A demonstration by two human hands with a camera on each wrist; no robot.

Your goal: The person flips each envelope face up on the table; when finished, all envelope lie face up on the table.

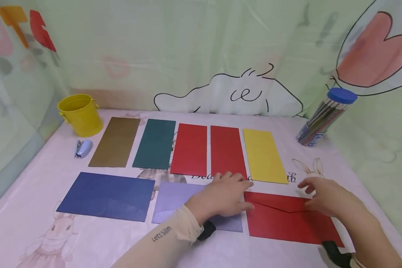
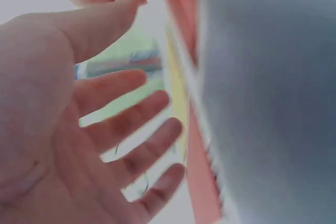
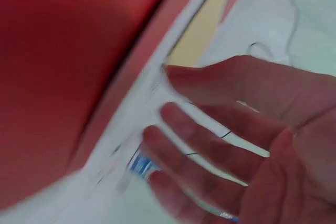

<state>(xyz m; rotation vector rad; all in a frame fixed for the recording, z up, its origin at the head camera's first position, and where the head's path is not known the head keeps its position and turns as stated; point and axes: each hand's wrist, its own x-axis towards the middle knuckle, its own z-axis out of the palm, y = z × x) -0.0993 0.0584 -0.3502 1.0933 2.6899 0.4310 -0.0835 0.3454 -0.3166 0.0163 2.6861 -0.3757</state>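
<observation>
head view: with left hand (image 1: 226,195) and right hand (image 1: 329,197) released, fingers loose, gripping nothing, handle the flap-up red envelope (image 1: 288,225), flat on the counter (image 1: 120,240) just right of the lavender envelope (image 1: 174,199), lightly by its edges, to avoid creasing.

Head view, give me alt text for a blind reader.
The left hand is over a lilac paper and the right hand over a red envelope on a pink table. Beyond lie a brown paper, a green one, two red ones and a yellow one; a blue one is at left. A bucket, stapler and pencil jar are nearby.
</observation>
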